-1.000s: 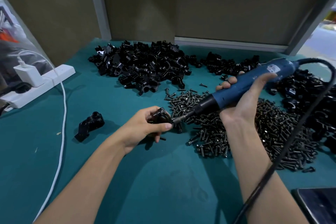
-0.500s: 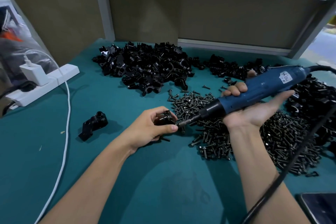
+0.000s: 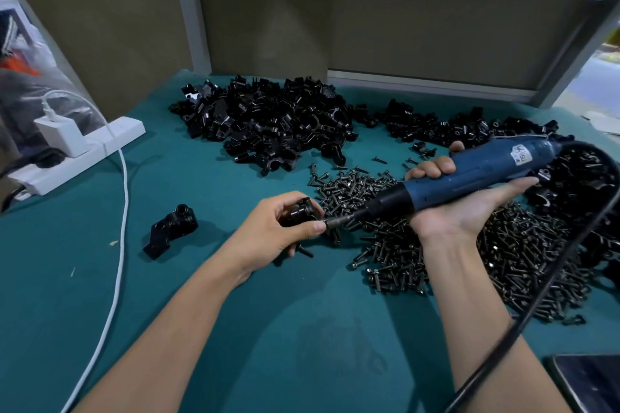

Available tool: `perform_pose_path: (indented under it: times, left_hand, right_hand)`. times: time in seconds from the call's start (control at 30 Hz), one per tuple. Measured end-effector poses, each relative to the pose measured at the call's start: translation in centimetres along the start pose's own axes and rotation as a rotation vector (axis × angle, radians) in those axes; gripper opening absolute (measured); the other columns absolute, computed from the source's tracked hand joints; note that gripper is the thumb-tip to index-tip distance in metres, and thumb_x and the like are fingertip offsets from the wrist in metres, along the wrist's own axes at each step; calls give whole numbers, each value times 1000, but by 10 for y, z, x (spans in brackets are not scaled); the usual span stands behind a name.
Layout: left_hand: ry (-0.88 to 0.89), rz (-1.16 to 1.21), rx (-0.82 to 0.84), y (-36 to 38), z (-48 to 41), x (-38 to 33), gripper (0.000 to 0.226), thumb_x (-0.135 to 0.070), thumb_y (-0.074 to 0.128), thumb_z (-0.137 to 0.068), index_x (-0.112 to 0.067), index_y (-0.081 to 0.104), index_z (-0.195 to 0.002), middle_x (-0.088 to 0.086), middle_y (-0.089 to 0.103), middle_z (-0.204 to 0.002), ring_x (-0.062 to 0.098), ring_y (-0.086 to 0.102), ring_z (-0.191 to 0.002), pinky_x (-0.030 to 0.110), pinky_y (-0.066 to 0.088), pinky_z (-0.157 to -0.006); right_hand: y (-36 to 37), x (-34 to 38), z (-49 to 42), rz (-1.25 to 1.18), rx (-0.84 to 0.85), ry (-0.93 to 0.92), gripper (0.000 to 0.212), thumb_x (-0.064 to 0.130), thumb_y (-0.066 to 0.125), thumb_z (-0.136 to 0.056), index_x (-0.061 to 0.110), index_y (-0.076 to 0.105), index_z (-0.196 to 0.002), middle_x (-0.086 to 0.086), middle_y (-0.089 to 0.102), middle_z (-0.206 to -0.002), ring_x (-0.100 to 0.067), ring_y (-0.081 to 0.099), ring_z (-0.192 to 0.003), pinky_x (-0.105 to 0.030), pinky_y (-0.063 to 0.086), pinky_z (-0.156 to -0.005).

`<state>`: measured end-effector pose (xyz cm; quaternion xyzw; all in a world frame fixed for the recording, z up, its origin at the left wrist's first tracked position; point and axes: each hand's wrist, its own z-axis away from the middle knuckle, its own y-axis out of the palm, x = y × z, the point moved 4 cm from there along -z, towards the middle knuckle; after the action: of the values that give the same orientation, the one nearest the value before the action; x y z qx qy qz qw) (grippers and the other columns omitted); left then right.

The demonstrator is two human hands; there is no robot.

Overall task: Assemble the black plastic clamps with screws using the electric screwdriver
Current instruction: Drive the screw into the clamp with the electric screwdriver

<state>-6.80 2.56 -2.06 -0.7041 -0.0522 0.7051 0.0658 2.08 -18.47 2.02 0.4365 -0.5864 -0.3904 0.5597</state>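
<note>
On the green bench top (image 3: 235,345), pretty much dead centre, my left hand (image 3: 278,231) has one black clamp (image 3: 300,213) pinched between the thumb and curled fingers, just above the mat. My right hand (image 3: 463,208) is wrapped round the blue electric screwdriver (image 3: 469,178), palm turned up, fingers curled over the top of the barrel and thumb stretched along the near side. The tool sits nearly level, pointing left, and its bit (image 3: 339,221) meets the clamp right next to my left thumb. Can't make out the screw at the tip, it's too small and my thumb's in the way.

The screw pile (image 3: 436,251) spreads out under the tool and my right wrist, and one loose screw (image 3: 305,251) lies just below my left hand. The big heap of clamp parts (image 3: 268,124) is at the back, with more of them (image 3: 577,184) off to the right. A lone clamp (image 3: 171,228) sits by itself left of my left hand.

The screwdriver's black cord (image 3: 536,295) loops round the right side and runs down past my forearm. Far left there's a white power strip (image 3: 77,157) with a charger (image 3: 62,136) plugged in, and its white cable (image 3: 117,245) trails down the mat. A dark phone (image 3: 590,382) peeks in at the bottom right corner.
</note>
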Motion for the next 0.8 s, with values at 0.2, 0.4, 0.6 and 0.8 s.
perform_pose_path:
  times: [0.2,0.4,0.6,0.8]
  left_hand:
    - [-53,79,-25,-2,-1,3,12,-17,78,-81,-14,72,-92,8,72,-82,16,65,-68,25,57,-59]
    - [-57,137,-60,-5,-1,-1,17,-19,72,-85,-5,69,-94,20,73,-90,18,69,-66,25,56,-53]
    - [-61,103,39,-2,3,-3,28,-22,82,-66,-12,73,-90,5,75,-77,23,73,-68,28,59,-59]
    - [3,20,-38,1,2,-5,33,-22,85,-61,-12,75,-90,6,74,-74,20,71,-65,31,60,-60]
  right_hand:
    - [2,-2,1,46,43,10,91,94,22,-71,13,60,-85,0,49,-68,-18,47,-57,-27,44,-61]
    - [7,-2,3,104,54,-48,42,55,68,-73,15,59,-84,4,51,-63,-12,48,-54,-25,45,-59]
    - [3,3,3,137,-31,-96,23,35,59,-84,15,55,-73,5,47,-53,-10,44,-45,-23,42,-51]
    - [-2,5,1,145,-131,-124,25,31,59,-86,15,53,-68,5,47,-53,-12,43,-43,-22,41,-50]
